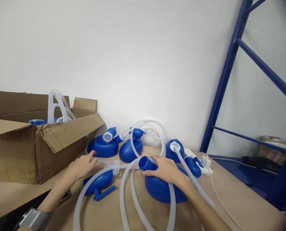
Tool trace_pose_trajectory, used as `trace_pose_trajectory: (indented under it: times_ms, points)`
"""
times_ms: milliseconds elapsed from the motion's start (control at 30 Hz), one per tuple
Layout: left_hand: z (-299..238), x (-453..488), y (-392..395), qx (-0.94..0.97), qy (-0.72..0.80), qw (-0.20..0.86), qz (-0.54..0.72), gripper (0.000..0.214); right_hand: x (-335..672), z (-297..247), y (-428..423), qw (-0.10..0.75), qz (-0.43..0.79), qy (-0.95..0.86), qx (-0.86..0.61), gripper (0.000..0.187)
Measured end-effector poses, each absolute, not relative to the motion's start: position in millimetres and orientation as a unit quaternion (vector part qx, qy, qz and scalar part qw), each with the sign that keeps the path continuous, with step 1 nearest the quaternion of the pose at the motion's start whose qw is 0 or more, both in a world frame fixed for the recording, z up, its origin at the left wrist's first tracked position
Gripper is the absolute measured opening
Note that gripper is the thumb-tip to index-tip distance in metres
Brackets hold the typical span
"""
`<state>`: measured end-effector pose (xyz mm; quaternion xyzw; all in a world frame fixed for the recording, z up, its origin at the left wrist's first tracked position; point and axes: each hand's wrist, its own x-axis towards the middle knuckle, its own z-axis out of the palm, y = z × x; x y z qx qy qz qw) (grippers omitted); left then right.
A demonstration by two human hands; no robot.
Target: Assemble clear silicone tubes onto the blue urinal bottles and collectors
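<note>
My left hand [83, 165] is at the left, its thumb and fingers around the end of a clear plastic tube [103, 162]. Just below lies a blue squeeze bulb [101, 182] with a blue handle-like bar [104, 193], and a white cap [116, 167] sits by it on the tubing. My right hand [164, 169] grips a blue urinal bottle [161, 190] near its open threaded neck [146, 163]; the palm hides part of the bottle. Long translucent hoses [125, 199] loop across the table between and below my hands.
Against the wall stand more blue bottles [103, 148], some with hoses attached. An open cardboard box [15, 154] holding similar parts is at the left. To the right are a white power strip [207, 166], a cable [217, 194] and a blue metal rack [226, 77].
</note>
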<state>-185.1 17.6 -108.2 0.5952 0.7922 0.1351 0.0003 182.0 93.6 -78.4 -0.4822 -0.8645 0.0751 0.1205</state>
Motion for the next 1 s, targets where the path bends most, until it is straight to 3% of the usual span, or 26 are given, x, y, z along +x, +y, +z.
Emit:
trace_pose_trajectory:
  times_ms: [167,333,500,800,900,1000]
  points:
    - [-119.2,-186.0,17.1,0.652,0.754,0.014,0.075,0.033,182.7,-78.5,93.2,0.121,0.081,-0.865,-0.480,0.083]
    - [-122.5,-175.6,19.9,0.605,0.789,0.055,0.091,0.047,181.7,-74.7,91.4,0.112,0.081,-0.863,-0.485,0.081]
    - [-101.0,-162.2,14.0,0.554,0.820,0.008,0.142,0.057,182.1,-69.5,87.6,0.109,0.088,-0.866,-0.480,0.082]
    - [-97.1,-127.8,7.2,0.609,0.751,-0.047,0.250,0.052,202.2,-48.6,82.9,0.041,0.188,-0.872,-0.451,0.097]
    - [-89.2,-111.5,3.8,0.637,0.709,-0.075,0.292,0.052,207.1,-46.2,84.0,0.029,0.199,-0.893,-0.404,0.087]
    - [-82.2,-112.2,-1.8,0.633,0.733,-0.074,0.239,0.052,208.9,-48.5,85.7,0.042,0.187,-0.907,-0.374,0.075]
